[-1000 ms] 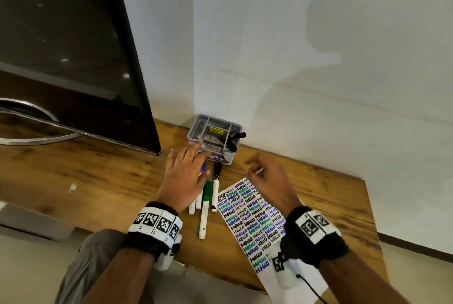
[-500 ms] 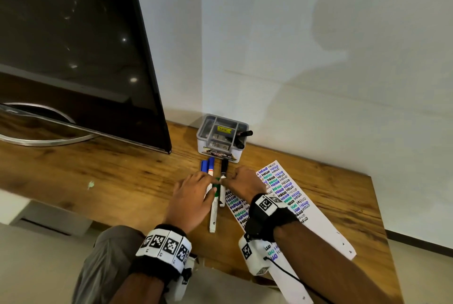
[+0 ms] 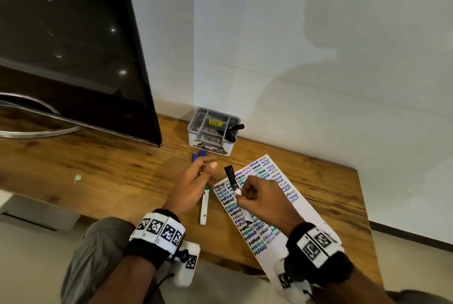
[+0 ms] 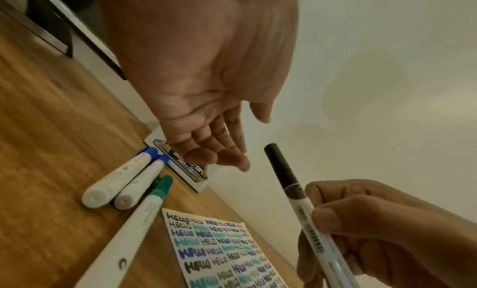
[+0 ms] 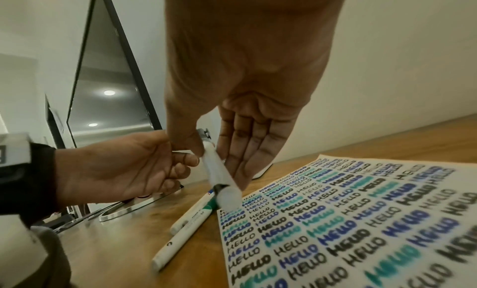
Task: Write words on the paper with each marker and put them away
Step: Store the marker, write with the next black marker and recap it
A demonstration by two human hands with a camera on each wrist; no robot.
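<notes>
Four markers are in play, and I use the paper (image 3: 267, 208) as my landmark. My right hand (image 3: 262, 202) is curled around the black marker (image 3: 231, 178) and holds it in the air just above the paper's upper left corner, cap end pointing away from me. My left hand (image 3: 193, 186) hovers left of the paper with relaxed fingers and grips nothing. The green marker (image 3: 204, 205) lies on the desk just beside the paper's left edge; two blue markers (image 4: 126, 182) lie farther left of it, touching each other.

I think the cap must come off next. If I pull it too hard, the marker may slip from my fingers, or the tip may smear the written rows.

Only the left wrist view shows both blue markers in full; from the head view my left hand covers them. The organizer box (image 3: 213, 132), beyond the paper's far end, shows its compartments only from the head.
</notes>
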